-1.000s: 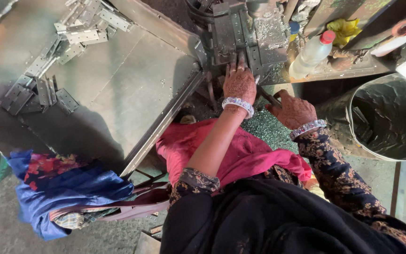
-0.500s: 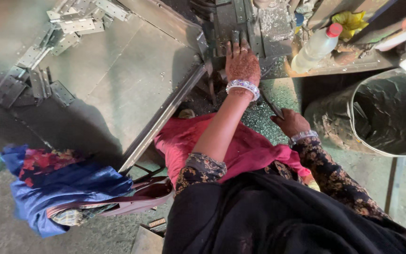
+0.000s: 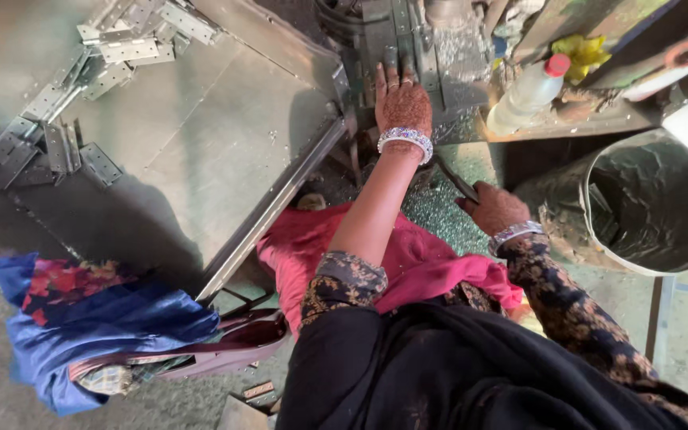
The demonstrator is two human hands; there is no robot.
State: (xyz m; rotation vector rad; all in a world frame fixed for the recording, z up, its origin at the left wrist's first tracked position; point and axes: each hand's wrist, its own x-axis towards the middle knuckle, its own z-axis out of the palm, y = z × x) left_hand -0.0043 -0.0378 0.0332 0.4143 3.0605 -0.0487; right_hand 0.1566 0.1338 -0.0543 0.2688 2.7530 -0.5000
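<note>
1. The grey metal machine block (image 3: 392, 32) sits at the top middle of the frame, and its grooves run up and down.
2. The left hand (image 3: 402, 99) lies flat and open on it, fingers pointing up the frame. This hand is the nearer one.
3. The right hand (image 3: 494, 209) is lower and to the right, closed around a thin dark metal strip (image 3: 455, 179) that slants up toward the machine.
4. Flat shiny hinge plates with holes (image 3: 81, 103) lie in the upper left on the smooth steel desk (image 3: 224, 135).
5. A clear plastic bottle with a red cap (image 3: 527, 94) lies at the upper right.
</note>
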